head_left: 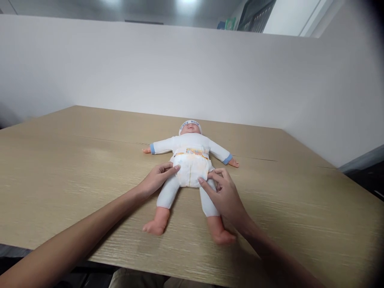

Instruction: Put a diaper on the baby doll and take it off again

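Observation:
A baby doll point(192, 141) in a white outfit with blue cuffs and a lettered white cap lies on its back, arms spread, feet towards me. Around its hips is a white diaper point(187, 171), with an orange patterned strip at the waist. My left hand point(158, 179) is at the diaper's left leg edge, thumb on top and fingers curled beside it. At the opposite leg edge, my right hand point(224, 193) has its thumb and bent fingers closed on the diaper's margin. The fingertips of both hands are partly hidden.
The doll lies on a wood-grain table point(99, 172). A pale partition point(150, 72) rises behind the table and along its right side. The table's front edge is close to my lap, and a dark object point(369, 172) stands past the right edge.

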### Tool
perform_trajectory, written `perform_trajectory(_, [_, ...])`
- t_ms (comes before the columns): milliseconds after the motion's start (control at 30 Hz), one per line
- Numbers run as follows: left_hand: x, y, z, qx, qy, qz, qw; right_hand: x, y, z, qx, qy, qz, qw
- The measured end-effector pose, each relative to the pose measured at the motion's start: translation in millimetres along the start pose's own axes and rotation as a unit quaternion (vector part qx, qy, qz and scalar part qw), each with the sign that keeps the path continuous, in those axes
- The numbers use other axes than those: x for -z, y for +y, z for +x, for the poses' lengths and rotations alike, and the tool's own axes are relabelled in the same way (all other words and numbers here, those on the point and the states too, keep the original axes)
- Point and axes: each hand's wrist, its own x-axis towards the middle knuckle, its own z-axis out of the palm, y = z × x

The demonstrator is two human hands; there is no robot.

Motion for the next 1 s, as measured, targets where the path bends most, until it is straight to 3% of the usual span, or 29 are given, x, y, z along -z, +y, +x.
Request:
perform_trajectory(233, [2.2, -5, 4, 0.005, 0.014, -0.008, 1.000, -3, 12, 5, 0.013, -0.012, 0.023, 1.000])
perform_trajectory(400, [5.7, -1, -11, 0.011, 0.025, -0.015, 1.000, 10, 14, -14, 0.021, -0.031, 0.035, 0.999])
perform_trajectory(500, [18.6, 3, -28, -0.032, 0.023, 0.042, 0.998, 29, 19, -28, 0.048, -0.051, 0.011, 0.997])
perform_trajectory(567, [31.9, 3, -34, -0.067, 0.057, 0.130, 0.988, 39, 28, -29, 0.074, -0.032, -0.031, 0.996])
perform_trajectory(633, [45.8, 1, -29, -0.113, 0.120, 0.262, 0.951, 44, 42, -18, 0.115, 0.017, -0.103, 0.988])
perform_trajectory(767, [62.3, -6, 20, -0.213, 0.215, 0.533, 0.790, 36, 74, 39, 0.168, 0.088, -0.282, 0.940])
perform_trajectory(833, [63.2, -7, 55, -0.213, 0.225, 0.602, 0.736, 27, 86, 75, 0.154, 0.082, -0.342, 0.924])
perform_trajectory(900, [62.6, -6, 87, -0.189, 0.218, 0.635, 0.717, 19, 94, 104, 0.134, 0.064, -0.364, 0.919])
perform_trajectory(1000, [64.6, -5, 119, -0.154, 0.208, 0.649, 0.716, 10, 103, 126, 0.109, 0.037, -0.355, 0.928])
